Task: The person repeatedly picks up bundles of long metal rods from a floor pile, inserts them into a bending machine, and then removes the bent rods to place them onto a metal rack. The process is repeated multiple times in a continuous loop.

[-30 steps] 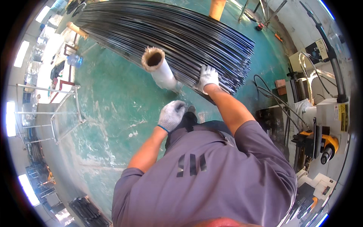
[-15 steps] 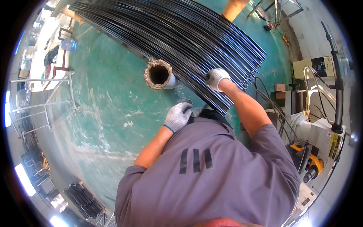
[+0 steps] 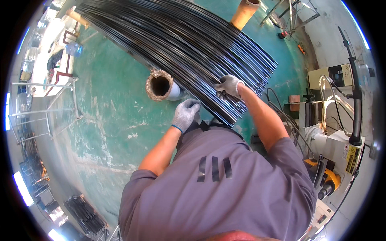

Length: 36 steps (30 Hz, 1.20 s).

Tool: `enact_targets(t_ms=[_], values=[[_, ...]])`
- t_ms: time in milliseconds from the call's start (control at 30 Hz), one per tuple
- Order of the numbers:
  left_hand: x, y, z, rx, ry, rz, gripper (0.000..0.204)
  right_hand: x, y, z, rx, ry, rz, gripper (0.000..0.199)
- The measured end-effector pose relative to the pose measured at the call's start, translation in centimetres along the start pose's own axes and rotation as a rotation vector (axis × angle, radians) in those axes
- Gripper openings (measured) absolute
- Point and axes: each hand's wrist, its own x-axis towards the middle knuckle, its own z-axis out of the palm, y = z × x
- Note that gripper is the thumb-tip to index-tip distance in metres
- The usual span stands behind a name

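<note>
A broad stack of long, thin black metal tubes [image 3: 173, 44] runs from the upper left down to the front of my body. My right hand [image 3: 230, 85], in a pale knitted glove, lies over the tubes close to their near ends. Its fingers are closed around some of them; how many cannot be made out. My left hand [image 3: 186, 114], gloved the same way, is held just in front of my waist, left of the stack's near corner. Those fingers are bent together, and whatever they may hold is hidden.
A thick cardboard roll tube [image 3: 175, 91] stands upright against the stack's left side, and another brown roll [image 3: 244, 16] rises at its far side. On the right are a machine [image 3: 335, 150] and hanging cables [image 3: 287, 116]. A metal frame [image 3: 48, 100] stands left on the green floor.
My left hand has risen slightly and moved a little left. The right hand stays over the tube ends, its thumb now pointing left. The whole view has shifted slightly.
</note>
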Motion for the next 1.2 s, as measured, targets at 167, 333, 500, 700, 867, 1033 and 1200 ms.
enact_targets(t_ms=[167,333,500,700,867,1033,1200], values=[[2.4,0.2,1.8,-0.282,0.019,-0.131,0.023,-1.5,-0.1,0.4,-0.236,0.116,0.025,0.028],[5.9,-0.5,2.1,-0.474,-0.013,-0.169,0.023,-3.9,1.6,-0.7,-0.494,0.186,-0.015,0.047],[10.0,-1.2,1.9,-0.721,0.052,-0.187,0.023,-9.1,6.3,-1.9,-0.633,0.255,-0.003,0.047],[13.0,-0.7,0.2,-0.922,-0.029,-0.221,0.023,-23.0,19.3,-2.3,-0.722,0.495,0.135,0.048],[13.6,-0.4,0.8,-0.937,-0.034,-0.306,0.023,-31.8,28.7,-1.6,-0.712,0.615,0.454,0.037],[11.2,-2.0,3.7,-0.993,-0.097,-0.364,0.014,-27.8,28.9,1.8,-0.727,0.578,0.289,0.038],[12.9,-1.9,3.0,-0.903,-0.016,-0.34,0.013,-22.1,22.3,1.6,-0.382,0.458,0.126,0.04]])
